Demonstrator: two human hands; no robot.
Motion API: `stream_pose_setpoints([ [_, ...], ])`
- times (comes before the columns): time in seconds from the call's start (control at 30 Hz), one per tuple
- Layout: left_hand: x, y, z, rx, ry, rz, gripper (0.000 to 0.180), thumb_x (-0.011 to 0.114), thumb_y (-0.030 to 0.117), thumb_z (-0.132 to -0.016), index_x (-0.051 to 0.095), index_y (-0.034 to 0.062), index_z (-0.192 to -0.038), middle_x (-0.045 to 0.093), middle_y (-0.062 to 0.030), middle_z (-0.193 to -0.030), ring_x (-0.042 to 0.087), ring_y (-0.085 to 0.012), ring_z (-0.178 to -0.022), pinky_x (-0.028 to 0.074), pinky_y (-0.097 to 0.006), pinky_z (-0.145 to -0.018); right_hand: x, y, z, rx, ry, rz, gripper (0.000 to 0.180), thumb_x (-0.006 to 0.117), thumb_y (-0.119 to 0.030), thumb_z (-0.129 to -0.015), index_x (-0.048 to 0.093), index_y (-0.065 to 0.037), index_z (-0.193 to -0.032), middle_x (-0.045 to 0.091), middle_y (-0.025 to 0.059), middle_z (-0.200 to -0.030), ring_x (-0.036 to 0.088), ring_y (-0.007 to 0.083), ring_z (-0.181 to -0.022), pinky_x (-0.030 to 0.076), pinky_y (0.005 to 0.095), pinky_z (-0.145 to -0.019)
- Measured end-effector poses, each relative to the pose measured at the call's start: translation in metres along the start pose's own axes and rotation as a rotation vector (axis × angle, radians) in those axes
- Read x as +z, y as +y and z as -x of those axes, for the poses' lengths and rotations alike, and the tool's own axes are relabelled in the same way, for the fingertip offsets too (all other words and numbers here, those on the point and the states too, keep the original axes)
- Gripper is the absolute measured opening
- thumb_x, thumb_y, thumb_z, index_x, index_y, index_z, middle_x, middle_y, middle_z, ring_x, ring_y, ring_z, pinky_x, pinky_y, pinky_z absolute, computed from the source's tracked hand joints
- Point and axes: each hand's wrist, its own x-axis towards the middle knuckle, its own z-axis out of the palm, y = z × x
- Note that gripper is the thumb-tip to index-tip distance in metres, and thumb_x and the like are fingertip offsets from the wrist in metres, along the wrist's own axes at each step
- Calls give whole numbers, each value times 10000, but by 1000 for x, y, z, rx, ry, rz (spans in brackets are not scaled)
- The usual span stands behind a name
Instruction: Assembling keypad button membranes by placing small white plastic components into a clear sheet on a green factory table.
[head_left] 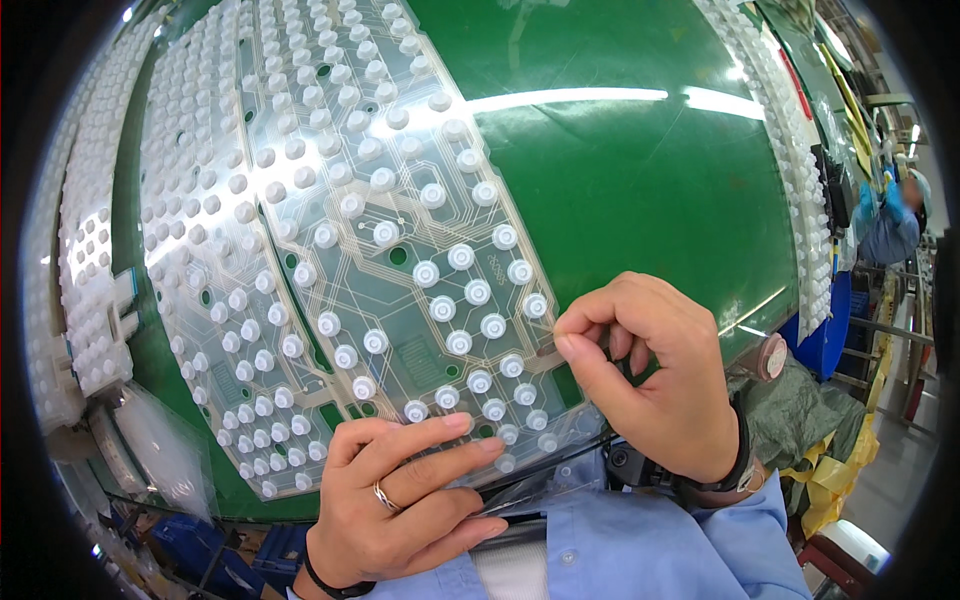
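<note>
A clear keyboard membrane sheet [410,350] with printed traces and rows of white rubber domes lies before me on the green table. My left hand [395,505], a ring on one finger, stretches its fingers over the sheet's near edge, spread apart. At the sheet's right edge, my right hand [655,375] is closed in a pinch, thumb and forefinger tips together. Whatever may be between those tips is too small to make out. Another domed membrane sheet [200,240] lies directly to the left, close alongside the first.
Stacked domed sheets [95,220] stand along the far left, beside a clear plastic bag [165,450]. More domed sheets [800,190] line the table's right side. Beyond my right wrist are a small pink-white roll [771,357], dark green plastic [810,410] and a blue bin [835,320]. A co-worker [890,225] is farther right.
</note>
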Motion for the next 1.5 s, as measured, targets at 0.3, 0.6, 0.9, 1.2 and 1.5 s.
stream_pose_setpoints([
  [0.3, -2, -6, -1, 4, 53, 45, 269, 770, 337, -730, 623, 121, -662, 726, -50, -1010, 619, -278, -1050, 425, -390, -798, 10, 0, 8, -116, 88, 147, 274, 699, -39, -762, 591, -69, -1012, 573, 70, -880, 581, 217, -725, 477, 311, -583],
  [0.6, 2, 8, 7, -20, 260, 82, 192, 784, 242, -689, 644, 111, -694, 725, -47, -1014, 615, -287, -1067, 427, -386, -839, 17, -10, 63, -415, -87, -92, 396, 751, -130, -738, 620, -67, -1107, 616, 51, -875, 609, 233, -792, 477, 336, -688],
  [0.9, 12, 33, 5, -120, 182, 70, 173, 718, 213, -765, 634, 76, -703, 714, -71, -877, 613, -279, -889, 455, -373, -807, -27, 2, 79, -622, 114, -54, 226, 739, -136, -678, 729, -198, -896, 678, -18, -914, 631, 225, -873, 489, 376, -745],
  [1.2, 35, 24, -4, 94, 44, -174, 186, 770, 212, -701, 617, 107, -710, 700, -39, -1105, 629, -246, -1088, 448, -365, -817, -17, 16, 50, -62, -89, -246, 85, 653, -24, -827, 661, -27, -911, 638, 54, -803, 598, 141, -700, 447, 270, -572],
  [1.5, 32, 17, 1, 134, 1, -173, 201, 740, 279, -753, 615, 132, -698, 698, -27, -1120, 615, -249, -1126, 429, -364, -839, -8, 18, 44, -36, -67, -179, 75, 658, 1, -827, 682, 4, -898, 582, 14, -763, 456, 46, -585, 341, 195, -512],
])
